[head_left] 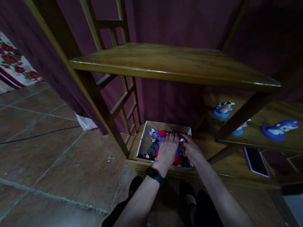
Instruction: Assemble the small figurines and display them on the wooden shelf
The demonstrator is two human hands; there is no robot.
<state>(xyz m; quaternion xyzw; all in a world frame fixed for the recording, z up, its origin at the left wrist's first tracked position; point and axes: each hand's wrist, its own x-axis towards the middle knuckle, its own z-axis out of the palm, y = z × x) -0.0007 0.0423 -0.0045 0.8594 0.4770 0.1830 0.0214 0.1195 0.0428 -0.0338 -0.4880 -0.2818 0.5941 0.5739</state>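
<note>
A shallow cardboard box (142,141) stands on the lowest wooden shelf, filled with small figurines (153,132) in blue, red, black and white. Both of my hands reach into it. My left hand (169,145), with a black band on its wrist, lies over the middle of the pile with its fingers curled down; what they grip is hidden. Close on its right, my right hand (190,148) has its fingers bent around a small figurine (182,139) with white on it. Its exact form is too small and dark to make out.
A wooden shelf board (161,62) juts out above the box. More figurines, one blue and white (223,109) and one blue-purple (280,129), stand on a shelf at right. A phone (256,161) lies below them. A dark cable (31,137) crosses the tiled floor.
</note>
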